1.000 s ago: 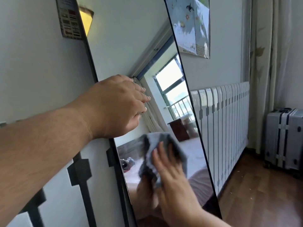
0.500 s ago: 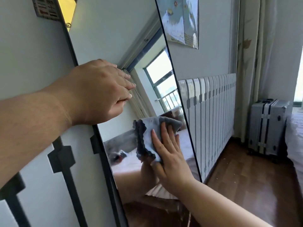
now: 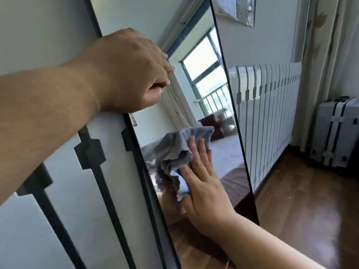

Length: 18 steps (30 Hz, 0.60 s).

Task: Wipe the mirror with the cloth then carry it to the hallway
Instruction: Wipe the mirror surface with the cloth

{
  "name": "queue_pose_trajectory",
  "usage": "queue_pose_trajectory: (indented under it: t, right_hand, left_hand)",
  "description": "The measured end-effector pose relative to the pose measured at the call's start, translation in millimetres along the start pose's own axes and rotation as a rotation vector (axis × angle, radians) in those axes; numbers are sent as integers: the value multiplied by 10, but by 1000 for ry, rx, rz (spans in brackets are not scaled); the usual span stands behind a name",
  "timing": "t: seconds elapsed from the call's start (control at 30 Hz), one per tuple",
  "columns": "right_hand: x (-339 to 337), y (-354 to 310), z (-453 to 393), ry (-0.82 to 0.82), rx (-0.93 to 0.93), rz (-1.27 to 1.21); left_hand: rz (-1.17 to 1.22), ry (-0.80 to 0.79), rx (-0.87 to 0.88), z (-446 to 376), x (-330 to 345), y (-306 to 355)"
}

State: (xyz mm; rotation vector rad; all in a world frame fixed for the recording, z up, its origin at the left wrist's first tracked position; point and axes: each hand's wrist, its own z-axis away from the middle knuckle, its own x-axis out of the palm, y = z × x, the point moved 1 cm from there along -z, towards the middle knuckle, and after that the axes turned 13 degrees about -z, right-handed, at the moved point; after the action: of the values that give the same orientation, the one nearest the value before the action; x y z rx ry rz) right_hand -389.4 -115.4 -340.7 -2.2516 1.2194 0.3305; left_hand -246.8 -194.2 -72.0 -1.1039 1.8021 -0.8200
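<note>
No readable writing anywhere; poster (image 3: 238, 10) at top is cut off & blurry. My left hand (image 3: 134, 68) curls round the mirror (image 3: 196, 61) frame's left edge, as before. My right hand (image 3: 204, 183) presses the grey cloth (image 3: 180, 152) flat-fingered on the glass, w/ cloth now nearer the left edge & more bunched than 0.5 s ago. Left fingertips hidden behind the frame. Suitcase (image 3: 338, 133) cut off at right.

Tall black-framed glass mirror (image 3: 196, 61): smooth, highly glossy, reflective surface. Crumpled grey fabric cloth (image 3: 174, 152): soft, matt, finely napped weave with wrinkled folds. Brown wooden plank floor (image 3: 303, 200): polished, with a sheen; silver ribbed hard-shell suitcase (image 3: 338, 133): smooth and satin.
</note>
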Motion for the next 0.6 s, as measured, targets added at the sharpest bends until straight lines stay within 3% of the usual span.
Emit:
queue_pose_trajectory:
  t: [0.1,0.17,0.23,0.37,0.43,0.5,0.6]
  right_hand:
    - [207,-188,78,-35,-199,29]
    - [252,-154,102,-7,-204,-8]
    - [175,45,81,57,-36,-62]
    - [-138,616,91,244,531,-239]
    - [-252,781,188,276,633,-248]
    - [-256,755,293,217,608,-195]
    - [-160,529,380,93,386,-77]
  left_hand:
    - [3,3,-4,3,-7,6]
    - [-1,10,-3,10,-10,12]
    - [-2,10,-2,11,-15,21]
    - [6,1,-4,14,-31,41]
    - [10,13,0,14,-32,44]
    - [2,18,5,7,-28,45]
    - [-1,21,9,-4,-29,45]
